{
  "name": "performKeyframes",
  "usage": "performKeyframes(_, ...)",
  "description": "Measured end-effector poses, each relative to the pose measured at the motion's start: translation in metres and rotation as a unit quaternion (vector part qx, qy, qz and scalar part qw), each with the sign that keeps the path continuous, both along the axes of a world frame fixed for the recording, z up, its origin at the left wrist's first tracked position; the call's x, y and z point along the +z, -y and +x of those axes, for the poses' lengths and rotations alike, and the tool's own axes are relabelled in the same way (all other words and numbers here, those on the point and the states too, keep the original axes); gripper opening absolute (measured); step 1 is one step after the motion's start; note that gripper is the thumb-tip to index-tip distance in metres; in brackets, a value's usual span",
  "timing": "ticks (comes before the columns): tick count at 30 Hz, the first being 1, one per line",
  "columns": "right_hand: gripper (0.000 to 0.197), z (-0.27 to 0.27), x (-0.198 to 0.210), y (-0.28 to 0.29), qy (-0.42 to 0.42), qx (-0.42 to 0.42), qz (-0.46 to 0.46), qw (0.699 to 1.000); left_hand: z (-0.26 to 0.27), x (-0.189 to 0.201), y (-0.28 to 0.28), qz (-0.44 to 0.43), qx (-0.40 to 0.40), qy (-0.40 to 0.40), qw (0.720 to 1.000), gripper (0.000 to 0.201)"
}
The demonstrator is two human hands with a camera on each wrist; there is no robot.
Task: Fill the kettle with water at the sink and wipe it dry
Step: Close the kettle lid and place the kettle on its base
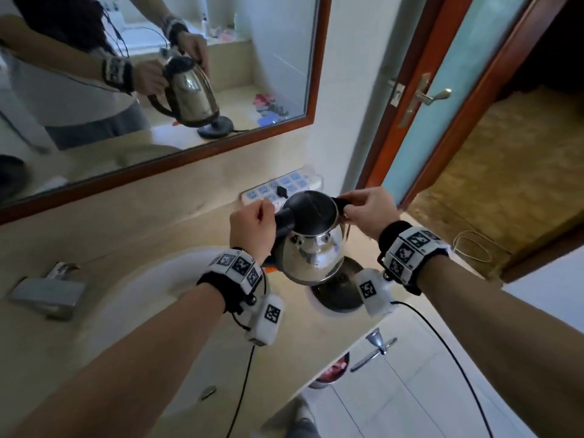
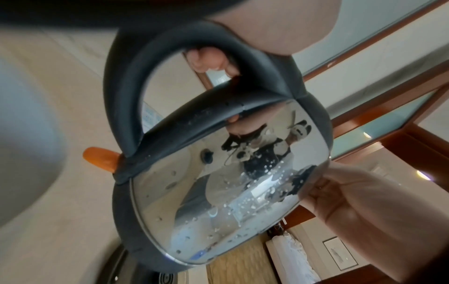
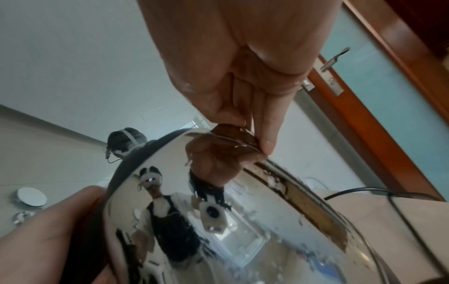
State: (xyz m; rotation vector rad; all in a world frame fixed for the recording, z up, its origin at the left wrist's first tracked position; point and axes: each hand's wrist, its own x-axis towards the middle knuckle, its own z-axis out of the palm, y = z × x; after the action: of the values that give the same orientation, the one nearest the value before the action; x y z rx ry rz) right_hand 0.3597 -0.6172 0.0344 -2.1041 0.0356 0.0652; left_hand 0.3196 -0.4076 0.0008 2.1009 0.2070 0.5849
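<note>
Item: steel kettle (image 1: 311, 248), droplets on its shell, held just above its base (image 1: 343, 295) at the basin's (image 1: 151, 279) three o'clock. Our left hand (image 1: 252, 227) grips the handle; our right hand (image 1: 366, 210) pinches the spout rim. We keep it level and wipe before docking.

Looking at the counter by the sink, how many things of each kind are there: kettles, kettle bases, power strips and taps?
Kettles: 1, the steel kettle held by the left hand and right hand
Kettle bases: 1, the round base
Power strips: 1, the white power strip
Taps: 1, the metal tap
Total: 4
</note>
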Motion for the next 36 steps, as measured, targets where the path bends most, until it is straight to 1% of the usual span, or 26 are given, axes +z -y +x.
performKeyframes(5, 0.039, 0.004, -0.026, 0.044, -0.012, -0.021, 0.017, 1.000, 0.011, -0.021, 0.043, 0.019, -0.019, -0.013, 1.000, 0.043)
performKeyframes(8, 0.035, 0.010, -0.041, 0.063, -0.016, -0.030, 0.031, 0.999, 0.016, -0.030, 0.060, 0.015, -0.027, -0.022, 0.999, 0.041)
performKeyframes(13, 0.034, 0.018, -0.063, 0.082, -0.025, -0.040, 0.025, 0.999, 0.020, -0.046, 0.080, 0.004, -0.028, -0.056, 0.998, 0.044)
performKeyframes(16, 0.034, 0.019, -0.074, 0.088, -0.051, -0.033, 0.041, 0.997, 0.021, -0.055, 0.085, 0.021, -0.031, -0.052, 0.998, 0.040)
performKeyframes(19, 0.036, 0.021, -0.084, 0.093, -0.052, -0.034, 0.042, 0.997, 0.021, -0.061, 0.090, 0.021, -0.028, -0.055, 0.998, 0.040)
performKeyframes(26, 0.037, 0.024, -0.088, 0.101, -0.053, -0.030, 0.047, 0.997, 0.015, -0.065, 0.100, 0.028, -0.029, -0.036, 0.999, 0.037)
performKeyframes(32, 0.040, 0.020, -0.088, 0.105, -0.046, -0.005, 0.047, 0.998, 0.001, -0.067, 0.108, 0.025, -0.022, -0.045, 0.998, 0.039)
performKeyframes(36, 0.043, 0.011, -0.092, 0.109, -0.046, -0.003, 0.049, 0.998, -0.011, -0.074, 0.114, 0.028, -0.017, -0.054, 0.998, 0.039)
